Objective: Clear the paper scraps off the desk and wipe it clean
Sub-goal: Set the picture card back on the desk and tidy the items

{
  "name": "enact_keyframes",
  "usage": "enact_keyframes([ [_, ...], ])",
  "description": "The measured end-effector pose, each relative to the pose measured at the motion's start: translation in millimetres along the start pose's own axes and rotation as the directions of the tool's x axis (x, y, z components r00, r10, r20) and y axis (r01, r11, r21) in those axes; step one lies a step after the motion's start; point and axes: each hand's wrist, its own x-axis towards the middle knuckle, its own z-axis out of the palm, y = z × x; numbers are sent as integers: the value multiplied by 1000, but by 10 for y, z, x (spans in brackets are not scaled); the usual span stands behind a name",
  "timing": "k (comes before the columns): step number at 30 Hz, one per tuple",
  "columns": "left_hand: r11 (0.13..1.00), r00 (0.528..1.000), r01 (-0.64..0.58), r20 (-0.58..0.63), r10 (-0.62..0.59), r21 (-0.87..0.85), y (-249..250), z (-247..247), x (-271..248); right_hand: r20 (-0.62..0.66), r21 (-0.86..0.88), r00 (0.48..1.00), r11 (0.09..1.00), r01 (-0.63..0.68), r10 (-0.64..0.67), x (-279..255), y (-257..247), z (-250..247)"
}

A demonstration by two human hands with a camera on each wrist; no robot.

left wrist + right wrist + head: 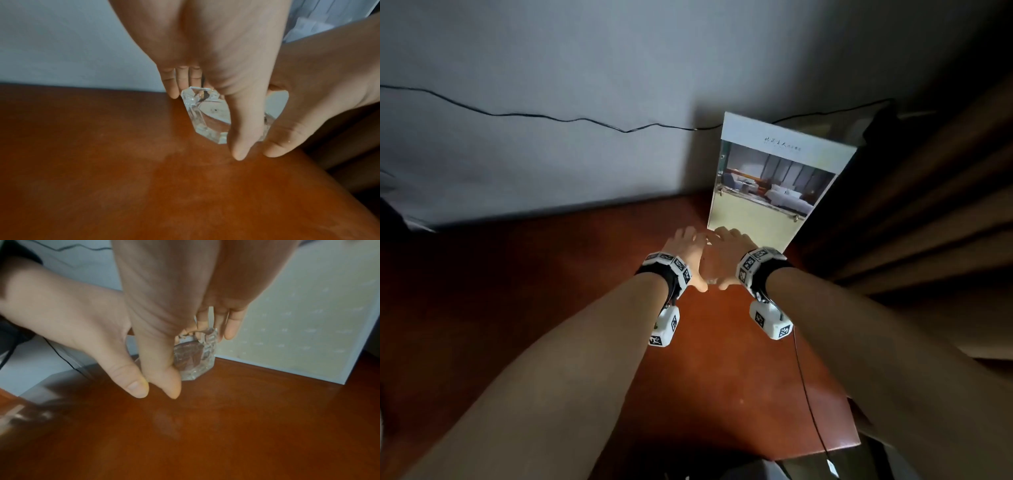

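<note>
Both hands meet over a clear cut-glass ashtray (pixel 205 116) that stands on the red-brown desk (pixel 585 308), close to its back right. My left hand (pixel 686 260) grips its left side, thumb on the near rim and fingers (pixel 180 81) on the far rim. From the other side my right hand (pixel 727 260) holds the ashtray (pixel 197 365), thumb near and fingers (pixel 231 326) behind. The two thumbs touch at the front. The ashtray's base rests on or just above the wood. No paper scraps or cloth show in any view.
A standing display card (pixel 767 181) with a room photo stands right behind the ashtray, against the grey wall (pixel 551 120). A black cable (pixel 534 116) runs along that wall. Brown curtains (pixel 928 205) hang at the right. The desk's right edge (pixel 839 359) is close by.
</note>
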Motion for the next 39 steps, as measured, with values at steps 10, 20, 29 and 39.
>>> enact_keyframes([
  [10,999,999,42,17,-42,28,-27,415,455,6,33,999,998,48,-48,284,187,323],
  [20,996,999,48,-2,-48,76,-56,471,532,-22,31,1000,999,13,-13,337,249,404],
  [29,999,996,30,80,-34,42,-220,-171,93,27,132,991,982,-135,133,-3,115,-234],
  [39,998,997,-50,-52,48,-26,-804,-1082,-945,-94,16,983,988,-155,156,-699,-753,-1282],
])
